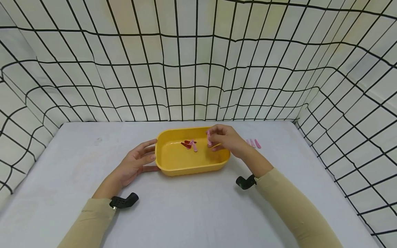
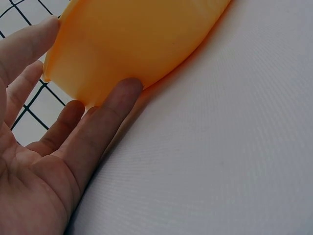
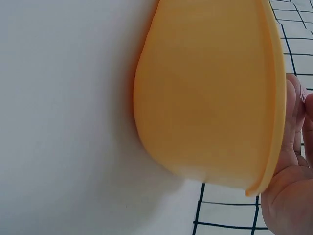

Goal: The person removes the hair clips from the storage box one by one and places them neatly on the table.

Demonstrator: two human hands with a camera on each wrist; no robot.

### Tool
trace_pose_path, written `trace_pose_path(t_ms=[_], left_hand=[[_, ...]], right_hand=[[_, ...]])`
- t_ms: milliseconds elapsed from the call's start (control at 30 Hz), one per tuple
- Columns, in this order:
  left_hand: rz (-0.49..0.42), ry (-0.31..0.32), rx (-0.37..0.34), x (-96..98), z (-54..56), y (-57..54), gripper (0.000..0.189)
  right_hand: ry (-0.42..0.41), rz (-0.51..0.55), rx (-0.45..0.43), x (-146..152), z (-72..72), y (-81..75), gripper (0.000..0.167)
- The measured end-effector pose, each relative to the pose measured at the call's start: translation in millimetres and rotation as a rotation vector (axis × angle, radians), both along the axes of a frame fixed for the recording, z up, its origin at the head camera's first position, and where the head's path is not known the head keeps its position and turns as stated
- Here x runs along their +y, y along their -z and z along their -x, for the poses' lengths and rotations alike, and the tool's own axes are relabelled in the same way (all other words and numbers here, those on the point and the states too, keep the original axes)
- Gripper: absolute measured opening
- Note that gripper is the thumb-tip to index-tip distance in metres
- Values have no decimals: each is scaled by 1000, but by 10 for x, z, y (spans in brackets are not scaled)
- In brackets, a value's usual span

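A yellow plastic tray [image 1: 173,162] sits on the white surface in front of me. My left hand [image 1: 134,163] touches its left end, thumb and fingers spread along the wall; in the left wrist view the fingertips [image 2: 129,88] lie against the tray's outer side. Over the tray's right end, my right hand [image 1: 228,140] pinches a pink hair clip [image 1: 209,137] between thumb and fingers. Inside the tray, red hair clips [image 1: 186,145] and pink hair clips [image 1: 194,147] lie in a small pile. From the right wrist, the tray wall [image 3: 210,98] covers part of that hand.
A few more pink clips [image 1: 257,144] lie on the white-covered table [image 1: 186,213] to the right of the tray, partly behind the right hand. Black wire mesh [image 1: 195,65] with white sheeting behind it rises at the back and both sides.
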State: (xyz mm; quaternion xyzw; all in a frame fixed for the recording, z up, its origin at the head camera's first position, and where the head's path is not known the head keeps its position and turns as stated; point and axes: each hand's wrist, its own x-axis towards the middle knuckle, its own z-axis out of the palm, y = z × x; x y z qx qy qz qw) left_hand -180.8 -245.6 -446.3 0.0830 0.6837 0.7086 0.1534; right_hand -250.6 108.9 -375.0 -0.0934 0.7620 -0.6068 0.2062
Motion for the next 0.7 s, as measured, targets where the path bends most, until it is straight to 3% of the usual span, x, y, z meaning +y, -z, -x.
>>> trace_pose_path(t_ms=[167, 400, 700], left_hand=[[8, -5, 1, -4, -8, -4, 60], [14, -8, -2, -3, -3, -3, 61], [11, -2, -2, 3, 2, 1, 61]], right_hand=[[27, 1, 1, 115, -1, -35, 22], [38, -13, 12, 293, 6, -55, 36], [83, -16, 18, 553, 18, -22, 30]])
